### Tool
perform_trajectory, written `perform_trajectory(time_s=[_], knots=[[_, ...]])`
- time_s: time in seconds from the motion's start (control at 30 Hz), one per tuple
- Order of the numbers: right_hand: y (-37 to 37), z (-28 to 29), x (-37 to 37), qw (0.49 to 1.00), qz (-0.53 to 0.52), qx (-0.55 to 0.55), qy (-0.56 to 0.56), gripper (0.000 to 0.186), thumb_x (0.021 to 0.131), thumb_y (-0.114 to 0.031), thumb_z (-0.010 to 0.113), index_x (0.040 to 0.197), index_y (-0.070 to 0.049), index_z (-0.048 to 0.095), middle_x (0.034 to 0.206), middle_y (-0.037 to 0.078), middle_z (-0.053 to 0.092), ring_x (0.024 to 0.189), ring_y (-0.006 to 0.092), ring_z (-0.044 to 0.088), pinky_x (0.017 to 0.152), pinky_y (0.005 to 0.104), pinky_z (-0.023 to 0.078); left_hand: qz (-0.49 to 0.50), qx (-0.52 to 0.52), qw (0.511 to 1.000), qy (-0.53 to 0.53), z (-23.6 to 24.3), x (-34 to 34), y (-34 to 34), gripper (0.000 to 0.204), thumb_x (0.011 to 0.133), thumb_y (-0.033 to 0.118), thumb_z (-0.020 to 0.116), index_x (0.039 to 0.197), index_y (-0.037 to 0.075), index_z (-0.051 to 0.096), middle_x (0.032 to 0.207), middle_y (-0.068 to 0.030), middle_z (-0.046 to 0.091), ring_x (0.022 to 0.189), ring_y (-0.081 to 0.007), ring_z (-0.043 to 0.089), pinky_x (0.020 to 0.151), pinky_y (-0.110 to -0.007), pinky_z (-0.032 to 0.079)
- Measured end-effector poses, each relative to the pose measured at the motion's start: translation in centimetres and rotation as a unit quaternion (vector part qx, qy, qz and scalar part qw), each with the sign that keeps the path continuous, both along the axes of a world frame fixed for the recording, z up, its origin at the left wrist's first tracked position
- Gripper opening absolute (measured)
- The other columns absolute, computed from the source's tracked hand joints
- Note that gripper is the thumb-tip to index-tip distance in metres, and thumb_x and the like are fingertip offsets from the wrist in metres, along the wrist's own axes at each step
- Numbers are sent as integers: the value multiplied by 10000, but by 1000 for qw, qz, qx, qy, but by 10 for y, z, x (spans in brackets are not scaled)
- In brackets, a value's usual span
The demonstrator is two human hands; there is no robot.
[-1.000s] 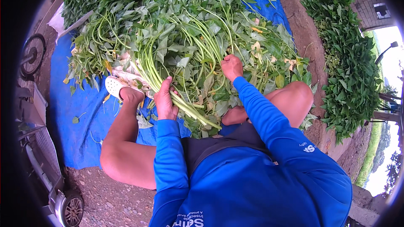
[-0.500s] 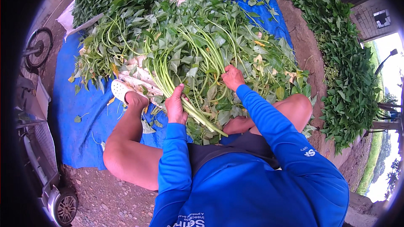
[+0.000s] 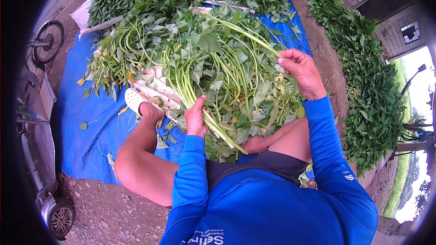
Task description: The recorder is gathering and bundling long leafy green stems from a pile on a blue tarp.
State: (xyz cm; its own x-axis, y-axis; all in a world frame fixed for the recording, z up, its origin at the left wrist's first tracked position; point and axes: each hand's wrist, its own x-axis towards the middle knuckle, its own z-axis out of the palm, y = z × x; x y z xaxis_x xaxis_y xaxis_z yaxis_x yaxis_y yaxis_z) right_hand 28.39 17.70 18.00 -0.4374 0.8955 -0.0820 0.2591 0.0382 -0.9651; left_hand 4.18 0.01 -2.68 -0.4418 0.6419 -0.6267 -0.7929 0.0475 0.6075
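My left hand (image 3: 196,119) is closed round a bunch of long green leafy stems (image 3: 181,88), whose cut ends stick out below it toward my lap. Raised to the right, my right hand (image 3: 299,69) pinches the cut end of one or more leafy stems (image 3: 247,33), which stretch up and left over the pile. How many it holds I cannot tell. A heap of loose leafy stems (image 3: 231,79) spreads between my legs, with some yellowed leaves among them.
Under the heap lies a blue tarp (image 3: 91,122), with pale sacking (image 3: 156,86) near my clog-clad left foot. More piled greens (image 3: 145,0) stand behind, and a long row of leafy bundles (image 3: 368,86) runs along the right. Wheeled vehicles (image 3: 47,41) stand at the left.
My right hand has lifted up and to the right out of the heap, drawing out stem that now stretches over the pile. The left hand keeps its bunch, shifted slightly.
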Motion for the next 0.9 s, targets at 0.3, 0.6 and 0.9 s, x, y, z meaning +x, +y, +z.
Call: perform_trajectory(time_s=[0.3,0.6,0.9], knots=[[-42,-26,-22,985,-85,152,-4,180,946,-69,766,1113,-12,735,863,-45,658,751,38,541,687,221,473,-12,15,1000,1,20,19,-1,227,893,207,835,912,32,692,703,-17,585,563,-123,564,530,-280,482],[-124,-194,-51,993,-47,-82,-69,176,960,-58,756,1117,13,719,919,2,694,813,81,605,771,250,519,-107,89,982,-127,-38,36,10,316,929,339,827,958,98,626,733,-4,576,653,-142,589,599,-312,512],[-153,-262,-53,988,11,-124,-89,190,1001,-78,696,1164,13,733,953,71,748,849,115,673,783,279,554,38,-4,998,-43,-96,64,-4,597,877,341,890,1247,52,521,969,-57,635,783,-162,613,695,-327,556]])
